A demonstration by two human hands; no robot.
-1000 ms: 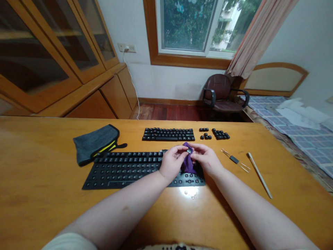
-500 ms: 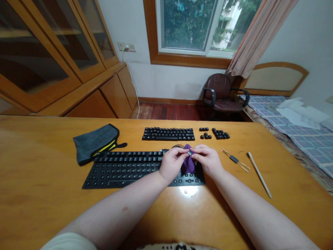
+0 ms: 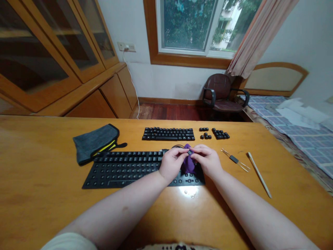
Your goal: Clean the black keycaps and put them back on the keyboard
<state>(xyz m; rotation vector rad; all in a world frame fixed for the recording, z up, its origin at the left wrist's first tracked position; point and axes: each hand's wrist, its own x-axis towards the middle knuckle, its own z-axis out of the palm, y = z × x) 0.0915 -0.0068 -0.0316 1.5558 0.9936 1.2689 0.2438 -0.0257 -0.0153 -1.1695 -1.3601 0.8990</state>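
Note:
My left hand and my right hand meet above the right part of a black keyboard base with its keys pulled off. Between their fingertips is a small dark keycap. A purple cloth hangs between the two hands, held against the keycap. Both hands are pinched closed. Beyond them lie the removed keycaps, set out in a long block and smaller groups.
A grey pouch with yellow trim lies left of the keyboard base. A wire keycap puller and a pale stick lie to the right on the wooden desk. A chair stands beyond the desk under the window.
The hands have turned the keycap and cloth slightly and shifted a little up; nothing else has moved.

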